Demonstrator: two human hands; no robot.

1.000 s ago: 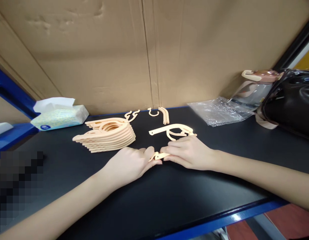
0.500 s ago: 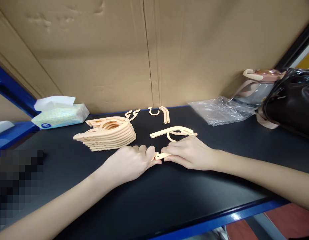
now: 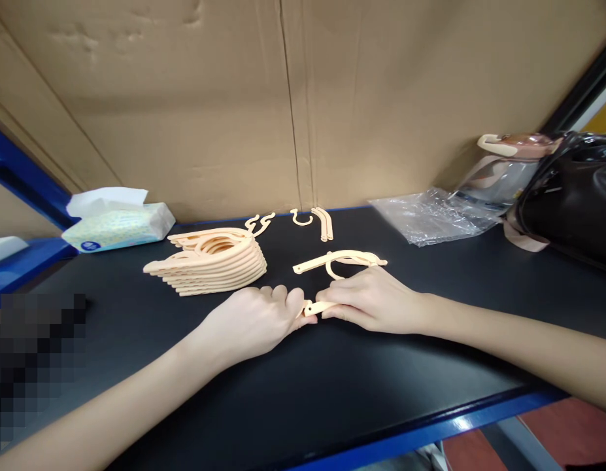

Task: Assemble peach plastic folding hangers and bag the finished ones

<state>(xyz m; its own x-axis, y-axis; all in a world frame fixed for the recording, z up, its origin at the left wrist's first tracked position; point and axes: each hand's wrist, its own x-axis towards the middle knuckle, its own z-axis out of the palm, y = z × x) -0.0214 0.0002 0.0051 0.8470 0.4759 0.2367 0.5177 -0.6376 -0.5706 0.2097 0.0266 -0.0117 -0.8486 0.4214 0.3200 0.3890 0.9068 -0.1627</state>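
Note:
My left hand (image 3: 266,317) is closed, its thumb and fingers pinching a cream plastic piece that is almost wholly hidden by them. My right hand (image 3: 369,297) grips a cream hanger arm (image 3: 314,308), whose holed end points left and meets the piece at my left fingertips. I cannot tell whether the two are joined. Just behind my right hand lies a folded plastic hanger (image 3: 332,259) with a curved hook. To the left, beyond my left hand, stands a stack of folded cream hangers (image 3: 214,268).
At the back lie a loose hook (image 3: 301,219) and two hanger arms (image 3: 323,224). A tissue pack (image 3: 121,226) sits back left. A clear plastic bag (image 3: 425,216), a water bottle (image 3: 503,173) and a black bag (image 3: 572,203) are at the right. Cardboard (image 3: 209,118) stands behind the table.
Almost nothing differs. The folded hanger behind my right hand has shifted very slightly; both hands keep their hold in the same place.

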